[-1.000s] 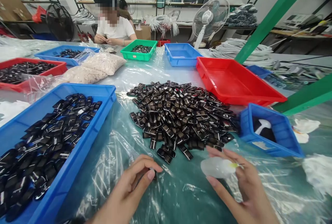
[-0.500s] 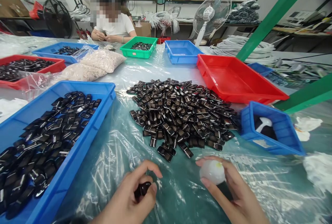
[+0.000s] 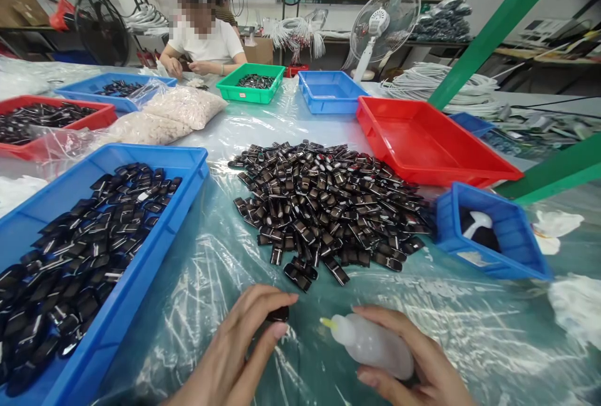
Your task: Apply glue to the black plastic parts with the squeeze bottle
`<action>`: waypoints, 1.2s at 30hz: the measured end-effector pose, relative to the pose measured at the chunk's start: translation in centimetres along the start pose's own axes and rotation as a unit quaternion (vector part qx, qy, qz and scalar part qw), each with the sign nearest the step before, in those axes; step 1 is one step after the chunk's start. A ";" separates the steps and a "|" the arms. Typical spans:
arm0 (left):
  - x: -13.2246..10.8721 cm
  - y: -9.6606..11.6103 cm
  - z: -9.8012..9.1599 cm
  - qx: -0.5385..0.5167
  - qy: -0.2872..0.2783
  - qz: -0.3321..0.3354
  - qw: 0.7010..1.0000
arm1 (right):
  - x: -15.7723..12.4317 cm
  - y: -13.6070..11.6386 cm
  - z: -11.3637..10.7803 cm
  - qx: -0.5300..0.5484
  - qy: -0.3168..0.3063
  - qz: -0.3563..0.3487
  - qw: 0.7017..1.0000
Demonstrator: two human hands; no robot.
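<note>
The black piece (image 3: 280, 314) sits near 6 o'clock, pinched between the thumb and fingers of the left hand (image 3: 239, 346), which hide most of it. At 5 o'clock the right hand (image 3: 422, 362) is wrapped round a translucent bottle (image 3: 375, 343), its fingers masking part of the base; the bottle's yellow tip (image 3: 328, 323) stops short of the piece. Both wrists run off the lower edge. Half a second ago the bottle was seen nearly end-on; now it lies lengthwise, tip towards 9 o'clock, and the piece has come forward from the curled palm. Toward 12 o'clock of the hands, pieces overlap in a heap (image 3: 323, 205). The blue tray (image 3: 188, 196) at 8 o'clock is cut off. At 3 o'clock, a small blue bin (image 3: 511, 255) bears a pale sticker (image 3: 474, 259), too unclear to read.
</note>
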State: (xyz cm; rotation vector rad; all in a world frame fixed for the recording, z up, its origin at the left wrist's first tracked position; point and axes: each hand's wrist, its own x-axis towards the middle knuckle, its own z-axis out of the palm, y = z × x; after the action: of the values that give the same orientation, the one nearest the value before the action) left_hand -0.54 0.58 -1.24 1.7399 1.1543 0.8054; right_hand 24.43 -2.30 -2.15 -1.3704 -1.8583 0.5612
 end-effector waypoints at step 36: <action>0.4 -0.5 -0.4 0.009 -0.057 0.121 0.991 | 0.2 0.1 -0.3 -0.069 -0.035 -0.074 0.994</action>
State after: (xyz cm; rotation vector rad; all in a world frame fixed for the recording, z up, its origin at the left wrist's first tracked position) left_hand -0.96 1.17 -1.47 1.9397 0.8872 0.8294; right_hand 24.72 -2.08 -1.93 -1.3015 -2.0685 0.4170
